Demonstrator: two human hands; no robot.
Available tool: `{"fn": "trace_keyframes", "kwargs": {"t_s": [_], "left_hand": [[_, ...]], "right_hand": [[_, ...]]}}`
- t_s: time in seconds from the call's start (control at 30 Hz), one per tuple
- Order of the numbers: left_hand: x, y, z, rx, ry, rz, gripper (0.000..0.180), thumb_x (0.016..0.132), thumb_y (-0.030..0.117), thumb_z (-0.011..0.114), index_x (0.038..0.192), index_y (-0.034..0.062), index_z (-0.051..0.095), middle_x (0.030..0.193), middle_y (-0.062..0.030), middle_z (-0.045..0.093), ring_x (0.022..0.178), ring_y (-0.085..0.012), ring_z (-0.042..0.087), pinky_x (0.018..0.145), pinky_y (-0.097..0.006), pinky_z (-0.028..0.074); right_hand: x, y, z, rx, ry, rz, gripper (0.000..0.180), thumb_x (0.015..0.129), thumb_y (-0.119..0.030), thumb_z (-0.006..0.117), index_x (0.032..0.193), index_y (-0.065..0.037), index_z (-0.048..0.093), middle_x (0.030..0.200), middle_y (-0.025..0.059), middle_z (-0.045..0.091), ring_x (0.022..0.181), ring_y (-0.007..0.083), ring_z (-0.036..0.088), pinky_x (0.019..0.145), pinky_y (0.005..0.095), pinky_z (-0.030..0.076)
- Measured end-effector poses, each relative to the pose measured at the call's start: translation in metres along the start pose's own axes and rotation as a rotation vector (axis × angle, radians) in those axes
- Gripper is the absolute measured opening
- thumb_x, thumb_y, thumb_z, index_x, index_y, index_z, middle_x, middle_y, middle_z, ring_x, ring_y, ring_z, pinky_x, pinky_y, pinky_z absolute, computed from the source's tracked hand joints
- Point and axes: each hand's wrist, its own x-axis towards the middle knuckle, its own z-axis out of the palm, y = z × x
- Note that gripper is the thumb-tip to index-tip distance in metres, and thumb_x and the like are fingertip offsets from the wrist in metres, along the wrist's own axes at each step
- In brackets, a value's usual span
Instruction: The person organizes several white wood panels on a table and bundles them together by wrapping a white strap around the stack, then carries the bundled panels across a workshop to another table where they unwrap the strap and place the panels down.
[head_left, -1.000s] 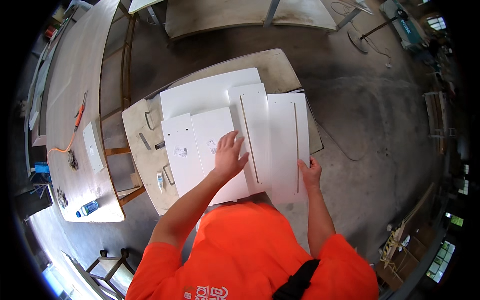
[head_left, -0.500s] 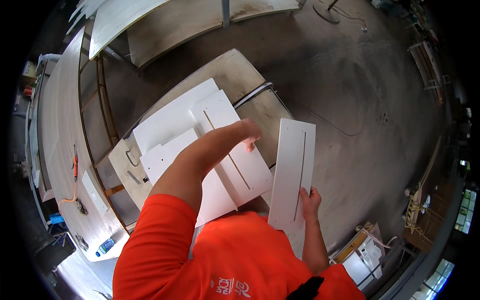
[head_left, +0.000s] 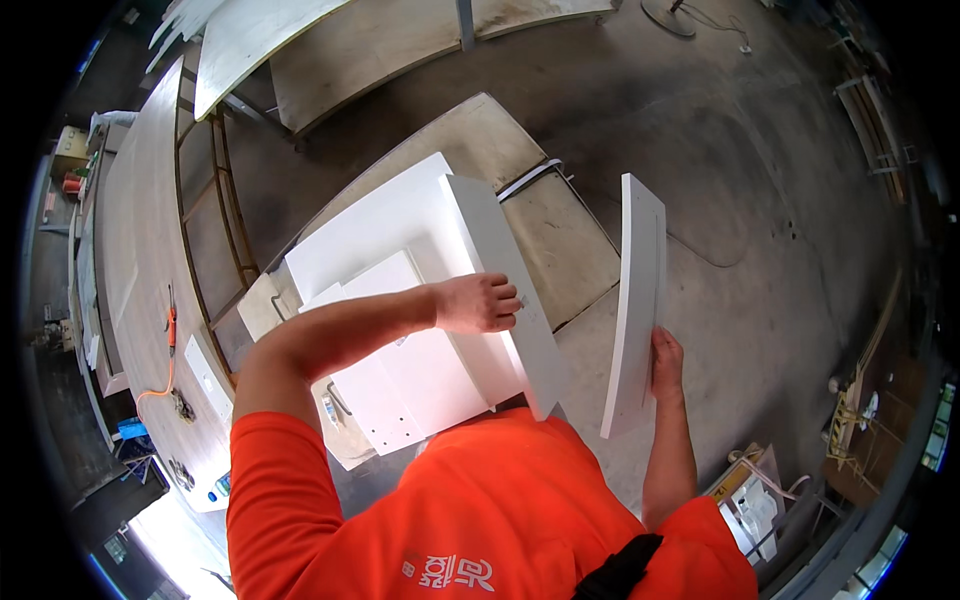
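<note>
Above the table (head_left: 575, 255), handling appears partway: hands apart, right hand (head_left: 667, 362) clamped on a lifted panel (head_left: 635, 300), left hand (head_left: 480, 303) curled against a tilted panel (head_left: 535, 335), grip unclear, stacked panels (head_left: 425, 370) lying below-left of it.

And there's grey concrete floor (head_left: 770, 300), mottled with dark smudges, rolling away to the right, where daylight shows in a paned window (head_left: 940, 435) at the rim! Over on the left stretches a long table (head_left: 140, 230); a pale worktable (head_left: 560, 240) takes centre, with a broad bench (head_left: 380, 60) beyond.
</note>
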Motion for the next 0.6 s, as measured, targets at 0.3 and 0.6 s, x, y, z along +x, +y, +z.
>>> {"fn": "trace_keyframes", "kwargs": {"t_s": [0.3, 0.6], "left_hand": [[-0.046, 0.068, 0.048, 0.189, -0.117, -0.327, 0.015, 0.068, 0.015, 0.064, 0.066, 0.0115, 0.049, 0.077, -0.0016, 0.048, 0.076, -0.0179, 0.051, 0.07, -0.031, 0.043], [-0.116, 0.169, 0.019, 0.046, 0.317, -1.577, 0.045, 0.078, 0.021, 0.07, 0.116, 0.0016, 0.057, 0.128, -0.0187, 0.051, 0.12, -0.0336, 0.047, 0.105, -0.046, 0.034]], "right_hand": [[0.035, 0.024, 0.108, -0.257, -0.239, -0.133, 0.021, 0.09, -0.02, 0.066, 0.098, -0.001, 0.066, 0.087, -0.0006, 0.066, 0.075, 0.0085, 0.058, 0.069, 0.0246, 0.048], [0.033, 0.02, 0.181, -0.816, -0.292, -0.302, 0.043, 0.072, -0.028, 0.08, 0.103, -0.002, 0.067, 0.093, 0.0131, 0.068, 0.084, 0.0261, 0.065, 0.076, 0.0369, 0.051]]}}
